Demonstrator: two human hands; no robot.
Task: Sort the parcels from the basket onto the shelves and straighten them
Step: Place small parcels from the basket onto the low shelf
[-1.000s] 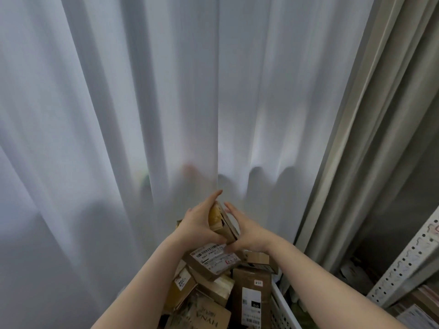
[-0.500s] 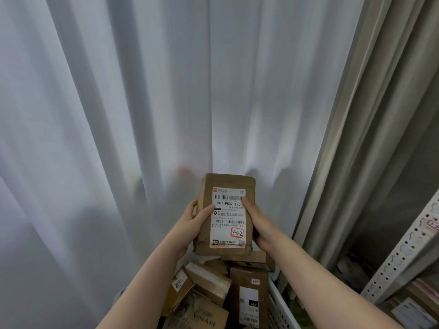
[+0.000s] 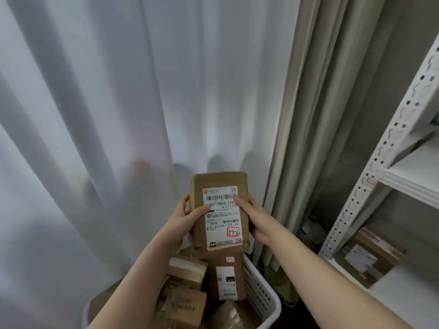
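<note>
I hold a brown cardboard parcel (image 3: pixel 219 210) upright in front of me, its white label facing me with "3-3-2" circled in red. My left hand (image 3: pixel 184 217) grips its left edge, thumb across the label. My right hand (image 3: pixel 255 222) grips the right edge, thumb on the label near the barcode. Below the parcel stands the white slotted basket (image 3: pixel 259 295), filled with several more brown parcels (image 3: pixel 225 279). A white metal shelf unit (image 3: pixel 403 172) rises at the right.
White sheer curtains fill the left and centre, with a beige curtain (image 3: pixel 316 138) beside them. A taped box (image 3: pixel 370 255) sits on the lower shelf at right. Some clutter lies on the floor between the basket and the shelf post.
Both hands pulled the parcel out of the basket and turned it label-up a second ago. Since then it is held steady, and my view has swung right, showing more of the shelves.
</note>
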